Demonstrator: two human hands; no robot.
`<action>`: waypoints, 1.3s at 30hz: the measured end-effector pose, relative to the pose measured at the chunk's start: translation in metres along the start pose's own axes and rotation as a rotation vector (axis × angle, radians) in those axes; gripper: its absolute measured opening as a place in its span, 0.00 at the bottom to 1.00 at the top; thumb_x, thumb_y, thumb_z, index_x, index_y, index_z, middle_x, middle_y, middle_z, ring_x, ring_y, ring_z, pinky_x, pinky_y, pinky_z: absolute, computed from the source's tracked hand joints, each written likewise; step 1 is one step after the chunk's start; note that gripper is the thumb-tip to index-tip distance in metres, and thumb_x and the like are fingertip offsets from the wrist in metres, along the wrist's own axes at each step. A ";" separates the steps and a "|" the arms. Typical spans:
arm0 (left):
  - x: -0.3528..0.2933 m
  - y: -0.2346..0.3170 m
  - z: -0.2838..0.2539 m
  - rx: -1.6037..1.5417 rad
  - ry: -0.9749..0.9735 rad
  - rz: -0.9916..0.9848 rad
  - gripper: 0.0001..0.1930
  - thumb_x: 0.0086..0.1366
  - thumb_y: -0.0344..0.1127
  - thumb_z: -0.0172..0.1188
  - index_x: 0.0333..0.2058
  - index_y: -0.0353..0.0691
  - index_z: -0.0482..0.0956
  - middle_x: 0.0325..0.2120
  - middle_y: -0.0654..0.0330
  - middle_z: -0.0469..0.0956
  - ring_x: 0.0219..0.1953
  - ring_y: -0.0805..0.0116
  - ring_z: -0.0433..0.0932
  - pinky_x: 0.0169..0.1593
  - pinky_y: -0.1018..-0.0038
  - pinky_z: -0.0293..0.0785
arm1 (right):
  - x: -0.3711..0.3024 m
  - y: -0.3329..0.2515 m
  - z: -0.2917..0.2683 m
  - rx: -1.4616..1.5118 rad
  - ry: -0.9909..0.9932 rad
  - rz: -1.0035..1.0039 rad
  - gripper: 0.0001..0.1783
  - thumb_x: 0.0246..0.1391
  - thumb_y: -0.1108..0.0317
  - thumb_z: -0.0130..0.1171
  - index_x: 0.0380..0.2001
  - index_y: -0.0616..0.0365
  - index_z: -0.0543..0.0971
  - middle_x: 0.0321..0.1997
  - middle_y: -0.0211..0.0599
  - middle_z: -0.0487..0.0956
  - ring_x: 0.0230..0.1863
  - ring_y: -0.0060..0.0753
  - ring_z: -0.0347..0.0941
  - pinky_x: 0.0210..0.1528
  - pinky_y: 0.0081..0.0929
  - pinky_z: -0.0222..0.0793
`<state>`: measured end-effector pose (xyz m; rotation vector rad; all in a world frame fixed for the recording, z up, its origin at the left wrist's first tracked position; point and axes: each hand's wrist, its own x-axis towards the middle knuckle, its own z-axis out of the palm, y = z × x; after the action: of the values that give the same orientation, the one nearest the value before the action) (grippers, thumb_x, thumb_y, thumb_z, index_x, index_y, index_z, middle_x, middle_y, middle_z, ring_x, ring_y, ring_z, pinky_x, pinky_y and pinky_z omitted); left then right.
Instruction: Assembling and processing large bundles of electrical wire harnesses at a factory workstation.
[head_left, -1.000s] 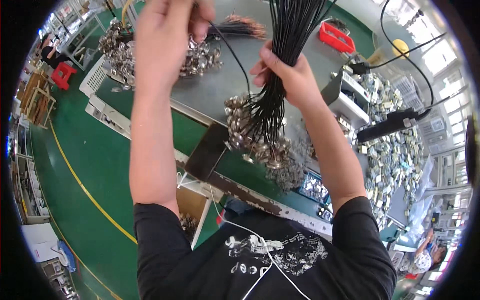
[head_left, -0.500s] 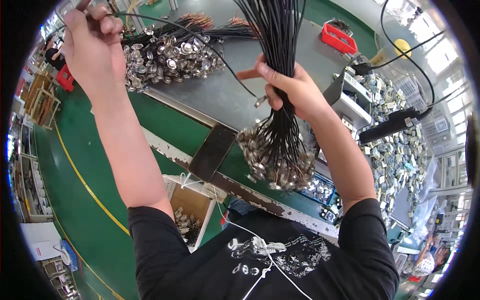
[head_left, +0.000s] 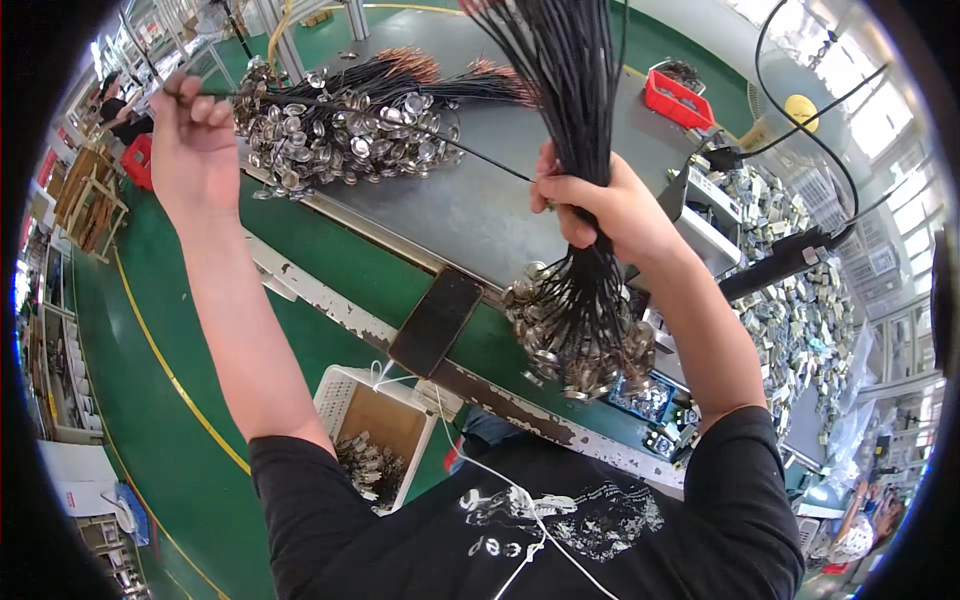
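Observation:
My right hand (head_left: 612,208) is closed around a thick bundle of black wires (head_left: 568,90), held upright above the table's near edge. Round silvery metal caps (head_left: 580,350) hang clustered at the bundle's lower end. A single black wire (head_left: 475,156) stretches nearly straight between my hands; its right end meets the thumb and fingers of my right hand, which hide that tip. Raised at the upper left, my left hand (head_left: 198,145) has its fingers curled on the wire's other end. Beyond it lies a heap of similar capped wires (head_left: 350,145) with copper-coloured ends.
On the grey table (head_left: 470,215) stand a red basket (head_left: 680,98) and a grey-white boxy device (head_left: 712,210), beside many small pale parts (head_left: 795,330). A dark pad (head_left: 437,318) sits at the table's edge. Below is a white crate (head_left: 325,395) holding metal pieces. Another person (head_left: 117,108) is far left.
The single wire, bowed with its metal end dangling by my right hand, is now drawn straight with that end at my right fingers. The bundle has shifted slightly right and down.

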<state>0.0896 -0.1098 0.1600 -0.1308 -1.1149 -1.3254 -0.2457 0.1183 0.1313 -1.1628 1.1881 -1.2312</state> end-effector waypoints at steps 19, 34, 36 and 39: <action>-0.042 -0.002 0.024 -0.069 0.242 -0.071 0.12 0.70 0.42 0.61 0.44 0.41 0.81 0.38 0.61 0.83 0.29 0.80 0.78 0.31 0.81 0.74 | -0.019 -0.001 -0.042 0.050 0.097 0.051 0.11 0.56 0.73 0.55 0.42 0.55 0.70 0.27 0.40 0.74 0.09 0.19 0.56 0.13 0.22 0.53; -0.038 0.015 0.037 0.087 0.043 0.077 0.20 0.74 0.48 0.53 0.53 0.37 0.71 0.34 0.61 0.78 0.37 0.71 0.74 0.45 0.72 0.72 | 0.004 -0.011 -0.021 -0.029 0.162 -0.092 0.14 0.60 0.64 0.61 0.44 0.55 0.71 0.37 0.37 0.79 0.13 0.15 0.60 0.17 0.18 0.53; -0.028 0.049 0.036 0.073 0.030 0.197 0.19 0.75 0.44 0.52 0.51 0.31 0.70 0.35 0.60 0.78 0.37 0.71 0.75 0.51 0.69 0.72 | 0.015 -0.010 -0.018 -0.029 0.222 -0.204 0.15 0.61 0.60 0.63 0.45 0.54 0.72 0.45 0.43 0.82 0.15 0.16 0.60 0.20 0.18 0.55; -0.027 0.033 0.091 0.715 -0.054 0.361 0.16 0.77 0.38 0.46 0.53 0.30 0.69 0.32 0.58 0.79 0.34 0.67 0.77 0.54 0.61 0.75 | 0.016 -0.010 -0.037 -0.070 0.311 -0.243 0.16 0.62 0.60 0.63 0.45 0.56 0.72 0.38 0.38 0.81 0.14 0.16 0.59 0.19 0.19 0.54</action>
<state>0.0692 -0.0222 0.2045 0.1568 -1.4690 -0.5576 -0.2831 0.1030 0.1396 -1.2241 1.3554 -1.6104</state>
